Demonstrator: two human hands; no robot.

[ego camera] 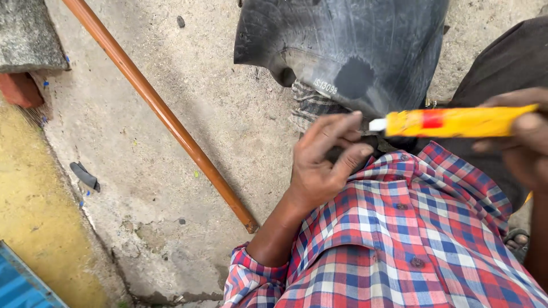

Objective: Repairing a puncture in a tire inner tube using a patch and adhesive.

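Checked cloth: a red, blue and white shirt (411, 239) fills the near foreground, its sleeve rolled at the forearm.
Left hand (325, 157): fingers curled and pinched at the edge of the black rubber tube, just beside the nozzle.
Right hand (522, 140): closed around the rear of a yellow glue tube (456, 121), white tip aimed left at the rubber.
Glue tube handling: light, soft-walled, likely to dent; best gripped near the back, as now.
Rubber tube (348, 45): draped over the lap, floppy and grippy, with a dull scuffed patch (354, 77).
Floor (188, 68): rough concrete, an orange pole (162, 111) lying diagonally.
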